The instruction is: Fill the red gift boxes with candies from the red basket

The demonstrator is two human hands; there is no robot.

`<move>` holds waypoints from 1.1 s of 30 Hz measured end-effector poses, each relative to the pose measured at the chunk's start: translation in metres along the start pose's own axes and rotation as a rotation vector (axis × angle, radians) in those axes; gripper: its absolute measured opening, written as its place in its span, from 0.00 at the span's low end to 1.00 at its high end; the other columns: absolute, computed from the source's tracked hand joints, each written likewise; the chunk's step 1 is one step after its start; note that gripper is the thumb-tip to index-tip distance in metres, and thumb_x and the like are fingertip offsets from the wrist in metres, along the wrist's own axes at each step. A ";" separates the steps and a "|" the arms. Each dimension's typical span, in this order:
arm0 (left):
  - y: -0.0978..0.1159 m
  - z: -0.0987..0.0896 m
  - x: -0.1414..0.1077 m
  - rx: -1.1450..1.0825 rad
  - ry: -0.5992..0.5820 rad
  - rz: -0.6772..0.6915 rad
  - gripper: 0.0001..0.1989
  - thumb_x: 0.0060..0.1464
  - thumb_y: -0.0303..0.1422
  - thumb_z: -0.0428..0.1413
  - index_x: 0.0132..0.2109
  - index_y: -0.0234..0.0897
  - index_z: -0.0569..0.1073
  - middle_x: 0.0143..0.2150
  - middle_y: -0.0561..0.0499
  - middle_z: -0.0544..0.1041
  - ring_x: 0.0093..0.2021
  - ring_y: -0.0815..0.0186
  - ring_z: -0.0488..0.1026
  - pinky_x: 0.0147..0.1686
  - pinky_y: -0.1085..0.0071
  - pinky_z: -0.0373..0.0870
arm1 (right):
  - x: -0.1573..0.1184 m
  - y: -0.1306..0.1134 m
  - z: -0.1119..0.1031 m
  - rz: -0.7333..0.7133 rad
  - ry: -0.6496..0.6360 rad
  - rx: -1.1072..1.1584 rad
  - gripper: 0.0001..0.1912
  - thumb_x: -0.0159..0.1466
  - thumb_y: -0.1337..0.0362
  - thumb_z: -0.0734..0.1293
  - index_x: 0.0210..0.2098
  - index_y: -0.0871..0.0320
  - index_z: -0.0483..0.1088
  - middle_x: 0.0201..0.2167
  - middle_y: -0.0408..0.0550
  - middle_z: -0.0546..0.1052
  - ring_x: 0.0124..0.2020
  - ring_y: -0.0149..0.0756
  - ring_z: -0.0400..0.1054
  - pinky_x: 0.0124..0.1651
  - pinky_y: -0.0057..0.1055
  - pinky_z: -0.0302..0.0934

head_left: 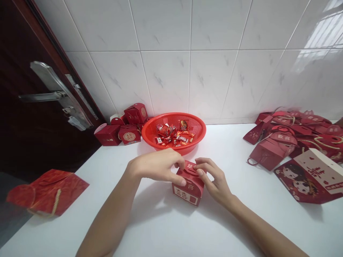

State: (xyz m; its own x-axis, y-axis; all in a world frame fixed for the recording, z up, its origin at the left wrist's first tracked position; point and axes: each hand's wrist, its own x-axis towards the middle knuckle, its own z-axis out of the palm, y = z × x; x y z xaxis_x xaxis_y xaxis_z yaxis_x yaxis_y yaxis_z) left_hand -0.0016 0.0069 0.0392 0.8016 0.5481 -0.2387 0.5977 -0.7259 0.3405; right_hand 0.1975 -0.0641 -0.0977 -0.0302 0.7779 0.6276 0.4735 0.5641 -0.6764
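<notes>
A small red gift box (187, 185) with gold characters and a cream label band stands upright on the white table before me. My left hand (160, 166) grips it from the left, its thumb along the upper front edge and the other fingers bent over the far side. From the right, my right hand (213, 178) holds the top, fingertips pressed on the folded flaps. The box's back and part of its lid are hidden by my fingers. Just behind stands a red plastic basket (199, 134) holding wrapped candies (171, 134).
Several red boxes (130, 135) cluster at the back left by the wall. A red box with a rope handle (59, 192) lies at the left table edge. Flat and folded red boxes (276, 150) pile up at right, beside a larger printed box (311, 175). A door (26, 43) stands left.
</notes>
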 end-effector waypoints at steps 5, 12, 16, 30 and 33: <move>0.001 0.005 0.010 0.036 -0.006 -0.114 0.17 0.52 0.47 0.59 0.34 0.38 0.70 0.36 0.50 0.73 0.34 0.62 0.69 0.27 0.70 0.57 | 0.000 -0.001 0.002 0.007 -0.011 -0.002 0.12 0.72 0.60 0.59 0.38 0.54 0.73 0.45 0.54 0.76 0.46 0.41 0.74 0.45 0.37 0.70; -0.001 0.012 0.021 -0.029 -0.078 -0.145 0.16 0.50 0.44 0.59 0.38 0.39 0.67 0.39 0.50 0.73 0.35 0.62 0.69 0.27 0.70 0.60 | -0.002 -0.003 0.002 -0.016 -0.022 -0.009 0.09 0.72 0.60 0.60 0.43 0.54 0.72 0.46 0.54 0.76 0.47 0.42 0.73 0.47 0.39 0.70; -0.004 0.012 0.023 -0.068 -0.107 -0.116 0.14 0.50 0.43 0.59 0.34 0.39 0.65 0.35 0.52 0.72 0.30 0.65 0.67 0.24 0.70 0.57 | -0.003 -0.008 0.000 -0.063 -0.084 -0.033 0.10 0.69 0.58 0.65 0.47 0.53 0.70 0.51 0.56 0.73 0.51 0.45 0.71 0.51 0.42 0.69; 0.006 0.019 0.026 -0.020 0.025 -0.113 0.17 0.57 0.49 0.52 0.34 0.39 0.65 0.41 0.47 0.70 0.38 0.59 0.70 0.34 0.67 0.62 | 0.014 0.001 -0.040 -0.122 -0.361 -0.236 0.21 0.64 0.53 0.69 0.54 0.51 0.72 0.60 0.56 0.70 0.61 0.51 0.64 0.62 0.52 0.60; 0.005 0.023 0.030 -0.054 0.008 -0.049 0.19 0.58 0.52 0.51 0.37 0.39 0.68 0.40 0.48 0.70 0.38 0.60 0.70 0.33 0.67 0.62 | 0.015 0.003 -0.048 -0.092 -0.396 -0.271 0.23 0.62 0.54 0.71 0.56 0.50 0.72 0.61 0.57 0.68 0.62 0.52 0.63 0.62 0.53 0.60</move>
State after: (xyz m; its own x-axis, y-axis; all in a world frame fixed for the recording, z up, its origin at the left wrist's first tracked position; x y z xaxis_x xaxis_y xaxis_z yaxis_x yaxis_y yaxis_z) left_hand 0.0258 0.0103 0.0127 0.7709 0.5861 -0.2495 0.6348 -0.6743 0.3774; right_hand 0.2407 -0.0634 -0.0719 -0.3904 0.8033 0.4498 0.6635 0.5842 -0.4675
